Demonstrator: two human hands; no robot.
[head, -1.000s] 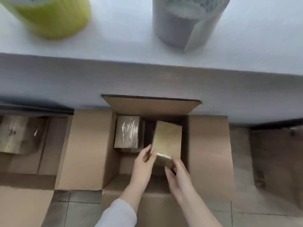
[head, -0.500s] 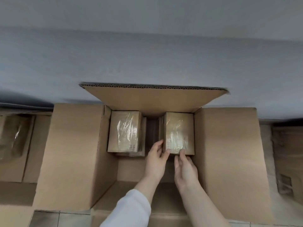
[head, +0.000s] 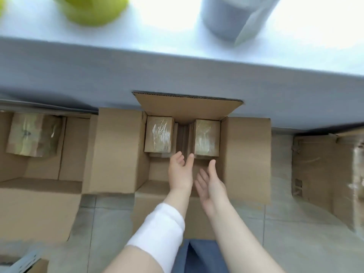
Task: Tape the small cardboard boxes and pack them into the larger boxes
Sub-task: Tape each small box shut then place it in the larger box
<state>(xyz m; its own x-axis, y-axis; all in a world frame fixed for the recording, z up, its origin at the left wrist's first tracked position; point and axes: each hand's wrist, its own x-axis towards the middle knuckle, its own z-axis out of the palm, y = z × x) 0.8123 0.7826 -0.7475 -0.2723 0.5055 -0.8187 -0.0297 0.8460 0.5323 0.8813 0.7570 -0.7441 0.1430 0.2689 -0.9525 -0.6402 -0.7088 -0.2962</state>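
Observation:
A large open cardboard box [head: 247,154] stands on the floor under the table edge, its flaps spread out. Inside it, at the far end, two small taped boxes stand apart: one on the left [head: 159,136] and one on the right [head: 206,137], with a gap between them. My left hand [head: 180,172] hovers just in front of the gap, fingers relaxed and holding nothing. My right hand [head: 211,184] is beside it, palm turned inward, fingers straight, also holding nothing. Neither hand touches a small box.
Another open large box [head: 43,180] at the left holds a taped small box [head: 32,133]. More cardboard [head: 323,170] lies at the right. On the white table [head: 177,46] above are a yellow-green tape roll [head: 92,10] and a grey roll [head: 234,18].
Both hands have let go of the right small box, which now stands in the large box, and have drawn back toward me. The view has tilted up to show the table.

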